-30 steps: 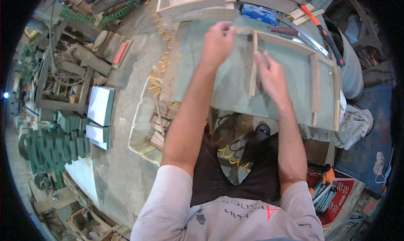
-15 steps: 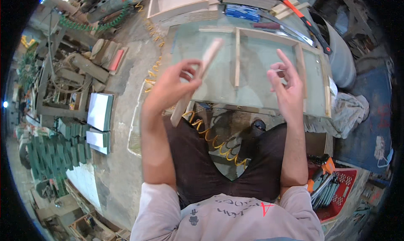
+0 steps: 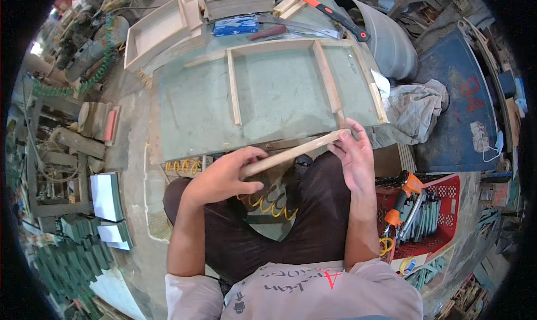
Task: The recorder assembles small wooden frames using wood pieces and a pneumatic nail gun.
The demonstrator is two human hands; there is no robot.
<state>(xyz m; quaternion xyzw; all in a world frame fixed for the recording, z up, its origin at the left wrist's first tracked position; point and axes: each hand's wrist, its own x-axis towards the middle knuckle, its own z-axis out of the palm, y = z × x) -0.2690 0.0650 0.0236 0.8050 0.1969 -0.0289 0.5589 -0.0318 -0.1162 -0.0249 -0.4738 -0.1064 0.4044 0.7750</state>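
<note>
A short wooden strip [image 3: 296,151] is held level between my two hands, just off the near edge of the table and above my lap. My left hand [image 3: 222,175] is closed loosely round its left end, thumb below and fingers above. With the fingertips and thumb of my right hand [image 3: 356,158] I pinch the other end. Beyond them, a partly assembled wooden frame [image 3: 274,47] lies on the green tabletop [image 3: 190,104]: one long rail at the back, with several crosspieces reaching toward me.
On the table's far side are a blue box [image 3: 235,26], a handsaw [image 3: 296,28] and an orange-black hammer-like tool [image 3: 327,11]. A wooden tray [image 3: 159,33] stands back left. A crumpled cloth [image 3: 414,110] hangs at right. A red crate [image 3: 444,219] holds an orange tool [image 3: 404,194].
The wooden strip has swung from upright in my left hand to nearly level. My right hand has come down and taken its right end. My view has shifted to the right.
</note>
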